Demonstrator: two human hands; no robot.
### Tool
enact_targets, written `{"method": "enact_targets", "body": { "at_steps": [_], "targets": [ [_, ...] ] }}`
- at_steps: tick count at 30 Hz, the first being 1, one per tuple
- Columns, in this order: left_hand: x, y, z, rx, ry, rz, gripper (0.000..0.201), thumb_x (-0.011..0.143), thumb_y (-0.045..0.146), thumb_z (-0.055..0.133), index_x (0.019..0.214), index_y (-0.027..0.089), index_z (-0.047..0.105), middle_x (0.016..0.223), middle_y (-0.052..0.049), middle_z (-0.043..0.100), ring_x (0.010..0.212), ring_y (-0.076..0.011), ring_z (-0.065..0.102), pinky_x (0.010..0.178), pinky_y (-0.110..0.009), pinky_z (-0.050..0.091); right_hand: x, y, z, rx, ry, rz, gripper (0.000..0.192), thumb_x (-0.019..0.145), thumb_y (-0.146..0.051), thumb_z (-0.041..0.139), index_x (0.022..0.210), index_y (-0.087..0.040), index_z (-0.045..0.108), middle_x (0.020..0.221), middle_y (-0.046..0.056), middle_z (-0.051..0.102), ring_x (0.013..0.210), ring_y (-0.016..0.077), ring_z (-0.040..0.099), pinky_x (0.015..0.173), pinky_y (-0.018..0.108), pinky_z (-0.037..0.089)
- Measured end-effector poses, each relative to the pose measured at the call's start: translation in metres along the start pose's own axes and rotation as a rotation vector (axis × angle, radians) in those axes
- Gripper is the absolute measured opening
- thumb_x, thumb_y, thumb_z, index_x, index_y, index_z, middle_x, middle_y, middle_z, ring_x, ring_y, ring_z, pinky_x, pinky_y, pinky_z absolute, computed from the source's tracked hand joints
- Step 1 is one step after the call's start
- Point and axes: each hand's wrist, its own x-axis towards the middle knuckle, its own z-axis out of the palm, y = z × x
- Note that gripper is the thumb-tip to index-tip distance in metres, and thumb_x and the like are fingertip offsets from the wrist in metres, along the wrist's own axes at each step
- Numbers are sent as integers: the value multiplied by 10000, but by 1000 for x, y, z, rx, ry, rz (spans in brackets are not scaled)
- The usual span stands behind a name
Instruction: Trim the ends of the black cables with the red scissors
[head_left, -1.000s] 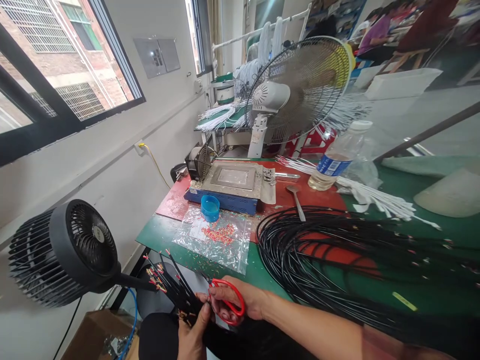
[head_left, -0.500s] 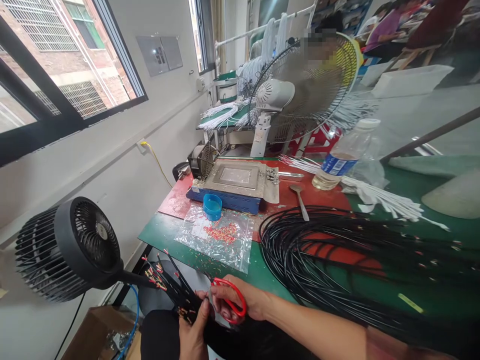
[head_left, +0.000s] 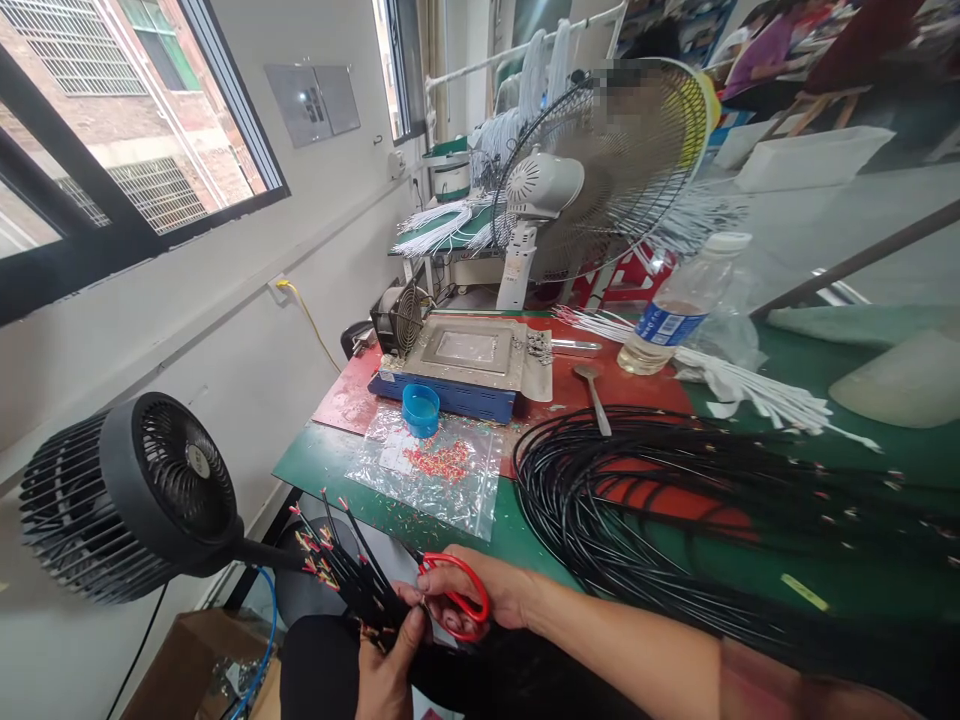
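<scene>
Clutter across the green table [head_left: 862, 560]: black desk fan [head_left: 131, 495] at near left, its stem running toward the hands; clear plastic bag [head_left: 431, 470] with red scraps lying flat just beyond the hands; blue cap [head_left: 420, 410] at the bag's far edge; metal hot plate [head_left: 465, 365] behind it; spoon [head_left: 596, 395], water bottle [head_left: 679, 315] and white wire bundle [head_left: 750, 395] farther right; large white fan [head_left: 600, 170] at the far side; big coil of black cable [head_left: 675, 510] filling the right, its near loops passing close by the right forearm.

Bundle of black wires [head_left: 349, 570] sits off the table's near edge, low at the centre-left; long axis slanting from the hands up and to the left, red-and-yellow stripped ends fanned out toward the desk fan's stem.

Left hand [head_left: 386, 670] closed round the base of the bundle, thumb pressed up against it; right hand [head_left: 480, 595] curled, fingers threaded through the loops of red-handled scissors [head_left: 454, 595], blades pointing left at the bundle; how far the blades stand apart cannot be told.
</scene>
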Motion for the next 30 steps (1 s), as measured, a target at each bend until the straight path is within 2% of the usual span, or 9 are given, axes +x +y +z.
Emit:
{"method": "enact_targets", "body": {
  "at_steps": [2, 4, 8, 12, 15, 23, 26, 30],
  "targets": [
    [1, -3, -3, 31, -22, 10, 159, 635, 277, 652, 730, 185, 564, 593, -4, 600, 606, -140, 573, 614, -276, 451, -1, -1, 1, 0, 4, 8, 274, 640, -359, 623, 581, -97, 572, 448, -11, 542, 317, 42, 425, 308, 136, 310],
    [2, -5, -7, 47, 16, 4, 188, 630, 296, 657, 745, 182, 563, 607, -13, 614, 607, -145, 576, 605, -278, 445, 0, 0, 1, -1, 6, -33, 329, 653, -407, 628, 568, -94, 569, 433, -13, 529, 313, 41, 419, 305, 138, 296],
    [5, -7, -12, 53, 140, -4, 211, 637, 300, 664, 785, 191, 562, 584, 33, 584, 560, -76, 531, 577, -212, 413, 1, 6, -1, -2, -13, -106, 399, 620, -473, 675, 580, -88, 577, 421, -21, 514, 326, 46, 419, 319, 150, 298],
    [7, -7, -14, 15, 143, -1, 197, 640, 291, 662, 783, 201, 561, 552, 54, 563, 543, -69, 519, 562, -201, 420, 4, 12, -3, -47, -7, -119, 407, 554, -451, 746, 603, -85, 575, 450, -26, 522, 353, 47, 428, 353, 160, 324],
    [6, -8, -13, -34, 130, 14, 197, 616, 261, 683, 768, 202, 574, 571, 50, 595, 551, -75, 537, 569, -204, 448, 3, 12, -2, -76, 4, -132, 436, 573, -494, 725, 606, -89, 568, 449, -29, 514, 351, 46, 423, 352, 160, 318],
    [2, -5, -5, -84, 260, -16, 316, 524, 242, 756, 778, 165, 585, 632, 27, 653, 606, -81, 608, 567, -153, 472, 2, 9, -1, -65, -2, -146, 532, 582, -617, 656, 614, -94, 568, 454, -23, 506, 338, 50, 415, 322, 160, 283],
    [5, -6, -7, -77, 312, -26, 329, 534, 241, 751, 803, 165, 577, 659, 29, 657, 620, -80, 614, 592, -157, 484, 6, 15, -5, -73, -10, -166, 549, 624, -637, 616, 646, -89, 582, 460, -21, 506, 339, 50, 412, 323, 160, 289],
    [9, -11, -17, -35, 295, -36, 317, 555, 252, 739, 810, 163, 574, 686, 25, 649, 621, -74, 600, 605, -173, 481, 10, 20, -9, -65, -20, -180, 521, 650, -607, 619, 655, -87, 588, 470, -17, 514, 354, 51, 429, 344, 159, 319]
  ]
}}
